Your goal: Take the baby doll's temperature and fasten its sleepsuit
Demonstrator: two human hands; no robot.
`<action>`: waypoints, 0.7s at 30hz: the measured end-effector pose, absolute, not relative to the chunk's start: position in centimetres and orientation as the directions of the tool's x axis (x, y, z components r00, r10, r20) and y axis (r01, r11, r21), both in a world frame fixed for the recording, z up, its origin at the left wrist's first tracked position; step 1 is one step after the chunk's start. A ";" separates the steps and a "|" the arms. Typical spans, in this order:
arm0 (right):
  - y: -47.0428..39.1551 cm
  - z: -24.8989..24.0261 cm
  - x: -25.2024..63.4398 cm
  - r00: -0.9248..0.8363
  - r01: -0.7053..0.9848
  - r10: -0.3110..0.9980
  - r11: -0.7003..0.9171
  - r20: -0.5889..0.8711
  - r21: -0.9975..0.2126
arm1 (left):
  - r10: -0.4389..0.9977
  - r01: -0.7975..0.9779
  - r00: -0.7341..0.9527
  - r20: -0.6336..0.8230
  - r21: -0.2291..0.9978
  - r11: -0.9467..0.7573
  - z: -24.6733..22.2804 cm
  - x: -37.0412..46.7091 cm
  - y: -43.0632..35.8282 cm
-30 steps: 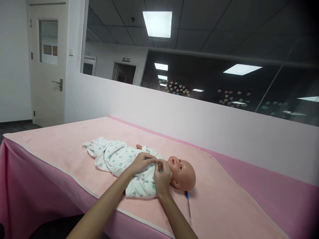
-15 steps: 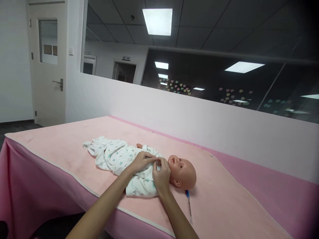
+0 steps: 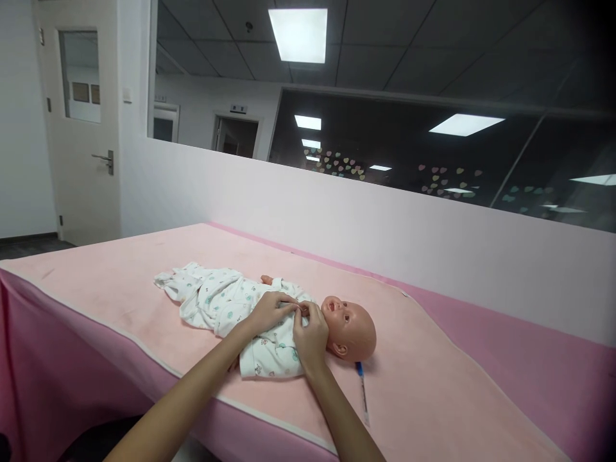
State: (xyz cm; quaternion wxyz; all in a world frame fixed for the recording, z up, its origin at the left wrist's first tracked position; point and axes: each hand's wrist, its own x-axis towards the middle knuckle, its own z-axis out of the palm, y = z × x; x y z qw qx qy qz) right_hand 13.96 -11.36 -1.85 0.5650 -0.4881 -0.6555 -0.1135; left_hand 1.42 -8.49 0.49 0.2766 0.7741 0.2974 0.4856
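- My left hand (image 3: 272,313) and right hand (image 3: 312,332) pinch closed over the doll (image 3: 353,330)'s gown (image 3: 272,358); on what, I can't tell.
- Blue-ended stick (image 3: 362,391) near its head, on the counter (image 3: 423,398).

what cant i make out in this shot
Head view: what, if anything, left hand and right hand pinch, hidden by fingers.
Head view: legs of the doll, under patterned cloth.
Head view: lettering on doorway sign, too small.
Head view: detail of blue-ended stick, too small.
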 end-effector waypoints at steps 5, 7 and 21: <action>-11.1 -1.9 14.0 0.105 0.763 0.545 0.493 0.832 -0.419 | 0.746 0.234 0.507 0.431 0.765 -0.600 1.2 -0.1 -6.7; -11.0 -1.9 14.0 0.099 0.757 0.560 0.495 0.823 -0.427 | 0.754 0.286 0.511 0.413 0.746 -0.602 1.2 -0.6 -6.3; -11.1 -2.0 13.9 0.103 0.767 0.557 0.483 0.824 -0.422 | 0.693 0.354 0.316 0.648 0.597 -0.720 0.0 -1.0 -8.3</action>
